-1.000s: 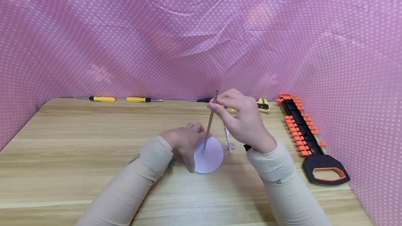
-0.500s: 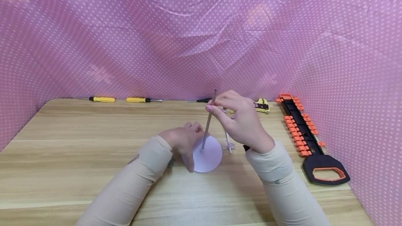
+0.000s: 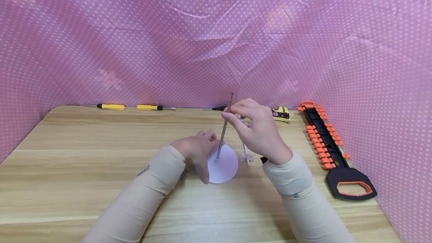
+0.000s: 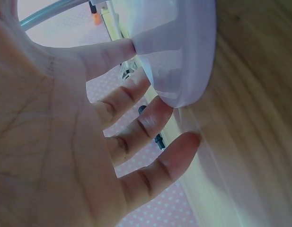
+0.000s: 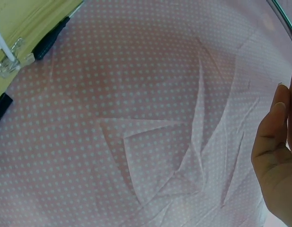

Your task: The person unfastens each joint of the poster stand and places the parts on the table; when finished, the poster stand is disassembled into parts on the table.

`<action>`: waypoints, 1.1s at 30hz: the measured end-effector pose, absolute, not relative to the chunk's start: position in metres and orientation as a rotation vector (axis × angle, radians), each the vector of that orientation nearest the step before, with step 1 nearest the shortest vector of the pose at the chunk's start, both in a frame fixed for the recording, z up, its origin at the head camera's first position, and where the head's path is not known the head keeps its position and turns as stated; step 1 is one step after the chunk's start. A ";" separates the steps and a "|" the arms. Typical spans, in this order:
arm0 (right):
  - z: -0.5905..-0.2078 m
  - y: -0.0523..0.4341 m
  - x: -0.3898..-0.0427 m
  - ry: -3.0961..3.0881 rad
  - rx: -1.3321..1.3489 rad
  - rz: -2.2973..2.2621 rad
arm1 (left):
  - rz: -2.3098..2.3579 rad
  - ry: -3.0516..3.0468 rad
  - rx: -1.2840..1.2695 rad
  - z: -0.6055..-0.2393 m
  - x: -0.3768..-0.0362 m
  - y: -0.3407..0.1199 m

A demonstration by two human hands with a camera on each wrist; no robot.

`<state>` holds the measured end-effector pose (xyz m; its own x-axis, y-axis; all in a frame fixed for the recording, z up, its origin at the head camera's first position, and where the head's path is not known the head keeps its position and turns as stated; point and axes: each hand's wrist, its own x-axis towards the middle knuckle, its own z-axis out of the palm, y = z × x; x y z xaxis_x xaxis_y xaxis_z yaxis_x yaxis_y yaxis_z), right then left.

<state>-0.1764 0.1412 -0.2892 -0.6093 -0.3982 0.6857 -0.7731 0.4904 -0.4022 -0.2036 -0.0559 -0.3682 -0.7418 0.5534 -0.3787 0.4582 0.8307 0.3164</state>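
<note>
A round white base [image 3: 224,167] is tilted up on the table, with a thin metal rod [image 3: 224,132] standing from its centre. My left hand [image 3: 199,153] grips the base's left edge, thumb at the front and fingers behind; the left wrist view shows several fingertips at or near the rim of the base [image 4: 195,56]. My right hand [image 3: 261,126] pinches the upper part of the rod between thumb and fingers. In the right wrist view only part of that hand [image 5: 278,161] and the rod's end [image 5: 284,21] appear. Just right of the base lies a white stick with clear plastic ends [image 3: 247,156].
Along the back edge lie two yellow screwdrivers [image 3: 113,107], a black screwdriver [image 3: 219,108] and a yellow-and-black tool [image 3: 281,114], partly behind my right hand. A black rack with orange clips [image 3: 320,134] lies at the right. Pink dotted cloth [image 3: 216,48] hangs around the table.
My right hand and the rod have shifted slightly left, and the base has moved a little left and back with them. Both hands keep their holds.
</note>
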 end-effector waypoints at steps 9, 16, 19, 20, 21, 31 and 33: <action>-0.290 0.138 -0.174 -2.152 1.017 0.932 | 0.253 2.554 0.768 -0.367 -0.204 -0.056; -0.289 0.143 -0.178 -2.175 1.000 0.950 | 0.250 2.546 0.757 -0.367 -0.205 -0.055; -0.289 0.144 -0.180 -2.196 0.973 0.992 | 0.240 2.547 0.764 -0.368 -0.205 -0.055; -0.290 0.144 -0.180 -2.203 0.965 1.007 | 0.238 2.548 0.767 -0.368 -0.205 -0.054; -0.290 0.144 -0.181 -2.211 0.956 1.026 | 0.238 2.549 0.767 -0.368 -0.205 -0.054; -0.292 0.144 -0.183 -2.247 0.868 1.184 | 0.283 2.547 0.705 -0.366 -0.204 -0.053; -0.293 0.144 -0.183 -2.238 0.862 1.166 | 0.279 2.546 0.703 -0.366 -0.204 -0.052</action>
<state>-0.1826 0.1437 -0.2928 -0.6921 -0.3130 0.6504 -0.7124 0.4413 -0.5457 -0.2040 -0.0525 -0.3661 -0.7525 0.5270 -0.3950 0.4290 0.8473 0.3132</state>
